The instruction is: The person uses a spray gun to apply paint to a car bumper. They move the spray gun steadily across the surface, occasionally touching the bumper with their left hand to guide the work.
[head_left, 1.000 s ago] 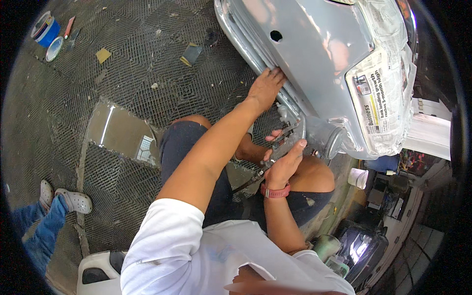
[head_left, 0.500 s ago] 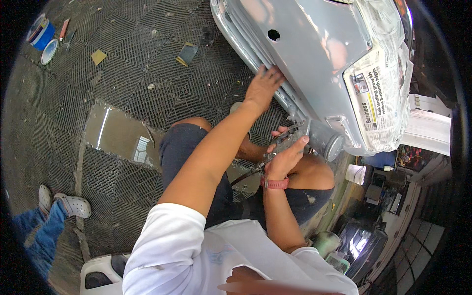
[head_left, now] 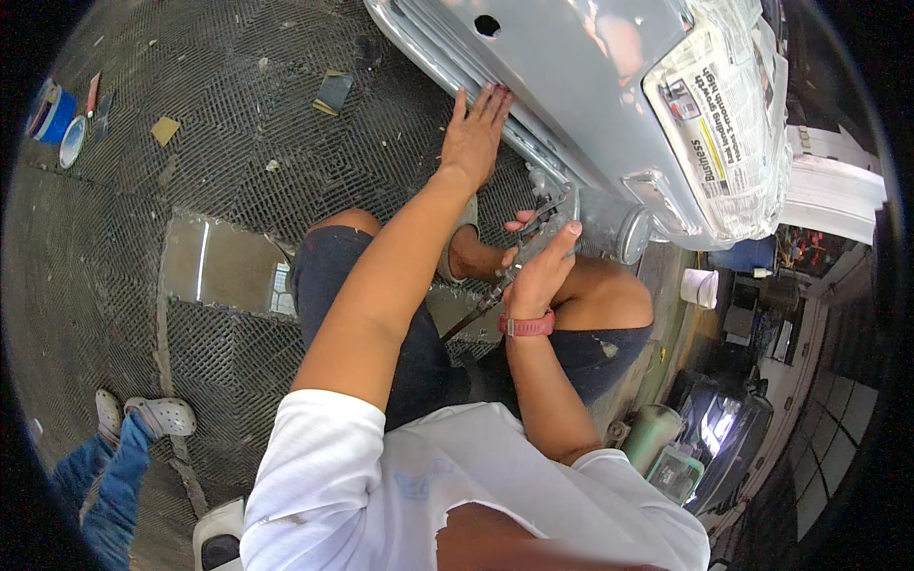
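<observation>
My left hand (head_left: 473, 143) reaches forward with its fingers stretched out, fingertips against the ridged lower edge of a grey-primed car body panel (head_left: 562, 90). Nothing is held in it. My right hand (head_left: 541, 276), with a red watch on the wrist, is closed around a metal spray gun (head_left: 547, 226). A translucent paint cup (head_left: 605, 221) with a round lid sits on the gun, tilted toward the panel's corner. A hose (head_left: 466, 319) runs down from the gun's handle. The fingers partly hide the gun's grip.
Newspaper masking (head_left: 709, 143) covers part of the car. On the ribbed mat lie a sanding pad (head_left: 333, 92), a yellow sheet (head_left: 165, 130) and a blue tub (head_left: 55, 114). Another person's clog (head_left: 164, 416) stands at left. A white cup (head_left: 700, 287) and a green cylinder (head_left: 652, 433) are at right.
The whole view has shifted, so the car sits higher and further left. My left fingers are straighter and more visible on the panel edge. The right hand still grips the spray gun.
</observation>
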